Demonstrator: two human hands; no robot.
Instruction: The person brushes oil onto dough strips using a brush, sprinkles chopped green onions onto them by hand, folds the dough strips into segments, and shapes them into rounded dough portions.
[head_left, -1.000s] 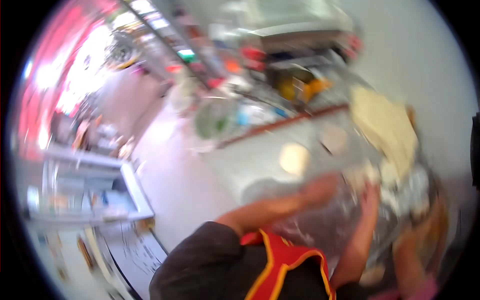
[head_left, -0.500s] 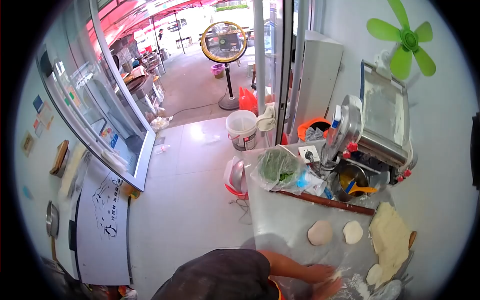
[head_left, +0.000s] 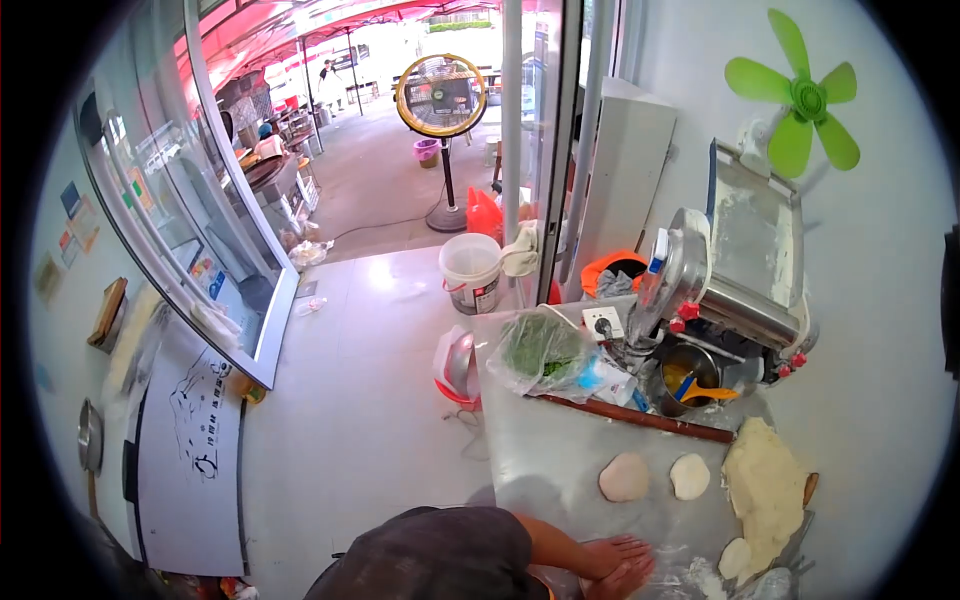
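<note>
My left hand (head_left: 616,550) reaches in from the dark-sleeved arm and lies flat on the metal worktop, fingers stretched out. My right hand (head_left: 622,580) is close below it, also flat with fingers extended, the two hands touching or overlapping near the wrists. Anything under the palms is hidden. Beyond the hands lie a tan dough round (head_left: 624,477) and a whiter dough round (head_left: 690,476). To the right is a large pale dough slab (head_left: 765,490), with a small dough piece (head_left: 735,558) at its lower edge. Loose flour (head_left: 703,578) is scattered beside my right hand.
A long wooden rolling pin (head_left: 640,419) lies across the worktop (head_left: 530,450). Behind it are a bag of greens (head_left: 545,350), a metal pot (head_left: 690,375) with an orange-handled tool, and a dough roller machine (head_left: 750,250). A white bucket (head_left: 470,270) stands on the floor.
Both hands have shifted slightly left, partly from the camera's tilt, and now lie closer together. The left fingers show more clearly stretched out. The dough rounds stay in place on the worktop.
</note>
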